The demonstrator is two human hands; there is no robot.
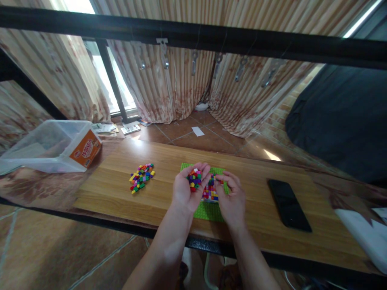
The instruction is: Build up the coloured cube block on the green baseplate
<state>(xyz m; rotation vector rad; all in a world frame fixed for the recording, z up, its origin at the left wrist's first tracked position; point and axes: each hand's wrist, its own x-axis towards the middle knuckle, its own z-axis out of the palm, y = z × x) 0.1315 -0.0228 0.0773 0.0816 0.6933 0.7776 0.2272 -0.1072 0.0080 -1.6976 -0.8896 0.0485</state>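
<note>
My left hand (183, 193) is cupped palm up around a heap of small coloured toy bricks (194, 181). Just right of it, my right hand (234, 200) has its thumb and forefinger pinched together; whatever sits between the tips is too small to make out. Under both hands lies a green studded baseplate (208, 211), partly covered by them. On that plate stands a block of multicoloured bricks (211, 195), close to the right fingertips. A loose pile of bricks (142, 178) rests on the wooden board to the left.
The wooden board (121, 205) lies on the table. A black phone (289, 205) is at its right. At the far left stands a clear plastic bin (48, 159) with an orange label. A dark metal bar (187, 34) with hanging hooks crosses in front of the curtains.
</note>
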